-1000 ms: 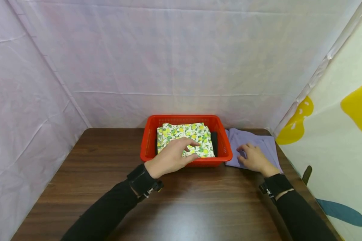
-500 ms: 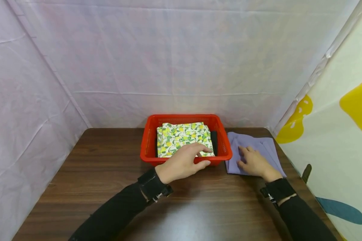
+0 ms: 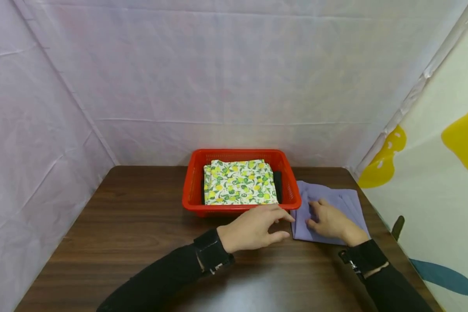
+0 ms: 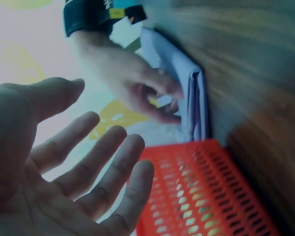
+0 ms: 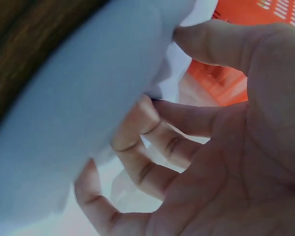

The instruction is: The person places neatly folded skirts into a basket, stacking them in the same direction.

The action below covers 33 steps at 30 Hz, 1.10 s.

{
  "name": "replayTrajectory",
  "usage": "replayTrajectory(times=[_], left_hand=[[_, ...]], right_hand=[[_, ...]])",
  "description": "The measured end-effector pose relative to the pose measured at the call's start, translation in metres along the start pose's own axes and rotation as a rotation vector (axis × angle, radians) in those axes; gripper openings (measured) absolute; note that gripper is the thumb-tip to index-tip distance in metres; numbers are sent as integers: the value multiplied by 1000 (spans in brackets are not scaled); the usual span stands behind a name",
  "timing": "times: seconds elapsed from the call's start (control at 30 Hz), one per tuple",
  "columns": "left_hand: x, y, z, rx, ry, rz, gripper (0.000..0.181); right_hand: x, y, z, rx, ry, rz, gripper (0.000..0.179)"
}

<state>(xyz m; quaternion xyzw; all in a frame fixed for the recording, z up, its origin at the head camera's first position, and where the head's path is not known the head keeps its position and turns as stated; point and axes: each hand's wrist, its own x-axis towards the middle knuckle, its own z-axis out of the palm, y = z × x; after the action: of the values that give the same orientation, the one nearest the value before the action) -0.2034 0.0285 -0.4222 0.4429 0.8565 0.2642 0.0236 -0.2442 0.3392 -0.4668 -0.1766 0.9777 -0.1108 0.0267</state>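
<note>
On the right of the table in the head view lies a folded purple cloth (image 3: 335, 203), several layers thick. My right hand (image 3: 331, 223) rests on it, fingertips and thumb touching the top layer; the right wrist view has the bent fingers (image 5: 137, 172) against the fabric. Beside the cloth's left edge my left hand (image 3: 255, 227) hovers in front of the basket, palm toward the cloth. Its fingers (image 4: 105, 172) are spread and hold nothing in the left wrist view. A red plastic basket (image 3: 239, 209) contains folded lemon-print fabric (image 3: 239, 182).
Inside the basket, a black item (image 3: 277, 186) shows along the right side of the printed fabric. The brown wooden table (image 3: 140, 216) backs onto a pale sheet wall (image 3: 226, 78). To the right hangs a white sheet with yellow shapes (image 3: 382, 160).
The purple cloth has slid toward me under my right hand. My left hand has moved right and nearer, from over the basket's front to beside the cloth's left edge.
</note>
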Motion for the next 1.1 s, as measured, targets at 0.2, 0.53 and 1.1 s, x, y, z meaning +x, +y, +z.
replayTrajectory(times=[0.2,0.53,1.1], left_hand=[[2,0,21,27,-116,2,48],[13,3,39,149,-173,7,51],[30,0,58,222,-250,-19,45]], right_hand=[[-9,-11,-8,-2,-85,36,72],[-22,-25,-14,-30,-112,124,66],[-38,-33,-26,51,-196,-19,49]])
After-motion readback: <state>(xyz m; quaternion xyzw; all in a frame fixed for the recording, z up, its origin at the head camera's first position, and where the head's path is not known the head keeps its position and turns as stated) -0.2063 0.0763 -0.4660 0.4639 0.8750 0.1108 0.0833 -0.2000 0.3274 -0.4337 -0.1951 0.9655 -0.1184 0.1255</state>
